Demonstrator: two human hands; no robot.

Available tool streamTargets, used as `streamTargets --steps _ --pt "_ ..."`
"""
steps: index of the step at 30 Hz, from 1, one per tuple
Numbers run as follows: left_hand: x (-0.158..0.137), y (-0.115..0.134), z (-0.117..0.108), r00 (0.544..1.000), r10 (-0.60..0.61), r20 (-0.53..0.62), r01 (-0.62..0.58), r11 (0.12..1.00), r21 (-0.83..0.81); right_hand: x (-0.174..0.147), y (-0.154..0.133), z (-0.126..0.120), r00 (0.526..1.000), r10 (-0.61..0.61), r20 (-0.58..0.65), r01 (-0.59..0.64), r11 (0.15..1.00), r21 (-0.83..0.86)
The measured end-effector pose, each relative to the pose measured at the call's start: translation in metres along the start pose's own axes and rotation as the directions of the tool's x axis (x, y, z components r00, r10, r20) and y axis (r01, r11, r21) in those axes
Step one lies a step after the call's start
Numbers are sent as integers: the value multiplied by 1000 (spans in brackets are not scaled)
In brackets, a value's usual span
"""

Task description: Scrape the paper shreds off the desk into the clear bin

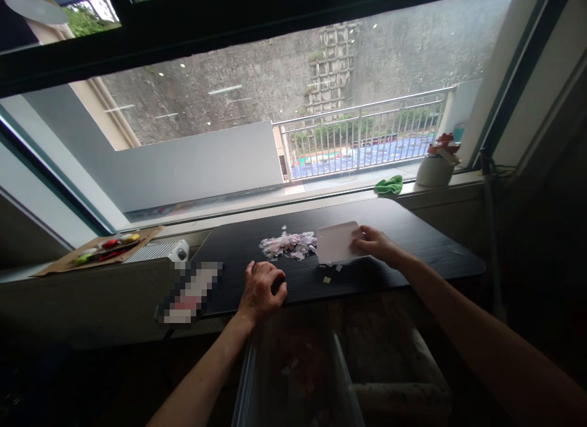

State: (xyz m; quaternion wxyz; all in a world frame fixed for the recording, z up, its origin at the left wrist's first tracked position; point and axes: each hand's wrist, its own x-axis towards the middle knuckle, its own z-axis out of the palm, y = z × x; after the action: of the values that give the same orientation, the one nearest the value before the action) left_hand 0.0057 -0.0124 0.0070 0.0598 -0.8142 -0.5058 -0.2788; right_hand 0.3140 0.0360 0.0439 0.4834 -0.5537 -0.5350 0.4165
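"Any writing?"
"The patch (190,292) at the table's (440,256) left is pixelated, unreadable."
"And the scraps (288,245)?"
"Pale, pinkish-white, heaped mid-table, a few loose nearer the edge. Right hand's (376,245) grip is clamped on a white card (337,242) just beside the heap."
"Left hand (261,292)?"
"Curled at the near edge; can't tell whether its grip holds anything."
"The room?"
"Dim; black table, broad window (229,96)."
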Motion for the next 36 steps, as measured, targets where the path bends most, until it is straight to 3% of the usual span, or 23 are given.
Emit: streamTargets --steps 4,7,13,19,24,28,32,36 --pt "0 -2 1 1000 15 -12 -15 1000 -3 -3 5 -21 991 76 106 -78 997 9" --pt "0 -2 2 1000 19 -13 -20 1000 -8 -1 7 -30 993 67 100 -69 997 18" --pt "0 -1 1 1000 14 -6 -14 1000 -5 8 6 -11 995 59 75 -62 997 37" --pt "0 -2 2 1000 20 -20 -21 1000 -13 -3 4 -27 971 117 207 -135 988 76" --pt "1 -2 1 1000 21 -11 -21 1000 -9 0 0 -8 966 66 248 -109 981 162" --pt "1 -3 1 1000 21 -7 -21 1000 -1 1 0 -5 940 62 335 -102 989 103" --pt "1 -3 2 1000 27 -4 -27 1000 -7 1 1 -20 968 68 243 -93 992 91" --pt "1 -2 1 1000 13 -5 -13 1000 -15 7 3 -19 992 79 100 -88 992 85"
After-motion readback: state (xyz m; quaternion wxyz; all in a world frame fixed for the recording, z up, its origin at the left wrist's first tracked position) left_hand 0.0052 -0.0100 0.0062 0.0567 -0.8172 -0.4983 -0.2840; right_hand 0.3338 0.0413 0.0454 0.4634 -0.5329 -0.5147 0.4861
